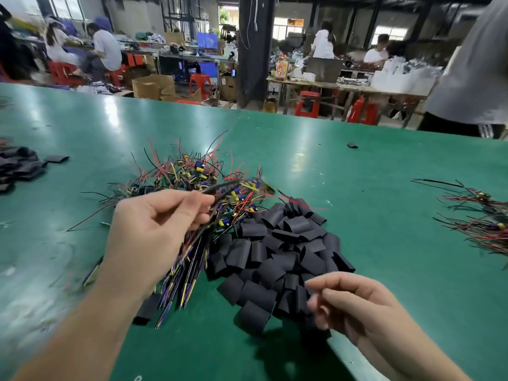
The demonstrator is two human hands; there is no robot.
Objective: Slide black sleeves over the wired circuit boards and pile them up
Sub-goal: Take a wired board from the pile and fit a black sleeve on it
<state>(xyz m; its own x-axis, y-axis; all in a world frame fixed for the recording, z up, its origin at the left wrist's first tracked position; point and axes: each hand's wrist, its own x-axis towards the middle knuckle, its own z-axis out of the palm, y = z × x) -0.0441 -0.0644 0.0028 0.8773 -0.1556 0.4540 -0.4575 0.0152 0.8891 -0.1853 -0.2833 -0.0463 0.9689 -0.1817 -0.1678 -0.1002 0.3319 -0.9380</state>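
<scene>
Pinched between the thumb and curled fingers of the left hand (pixel 154 229) is one board (pixel 239 185), blurred, raised and pointing away to the right, its thin wires (pixel 189 259) trailing back down past the palm toward the near edge. The right hand (pixel 357 306) hangs low at the near right with its fingers loosely curled and thumb close to the forefinger; whether it holds anything I cannot tell, since dark material lies right beneath it.

Directly under and beyond the held board lies the heap of boards (pixel 187 171), a tangle of red, black and yellow leads standing up from it. Touching that heap on its right side and running down to the right hand's fingertips is the sleeves pile (pixel 275 251), short black tubes lying every way. One loose sleeve (pixel 147 309) lies beside the left forearm, among the trailing wire ends.

All of this rests on a green table (pixel 357 166). Well apart at the left edge sits a second black heap (pixel 19 166); at the far right lies a wire bundle (pixel 483 215). A stray sleeve (pixel 352 145) lies alone farther back. Someone in a grey shirt (pixel 472 72) stands at the table's far right corner.
</scene>
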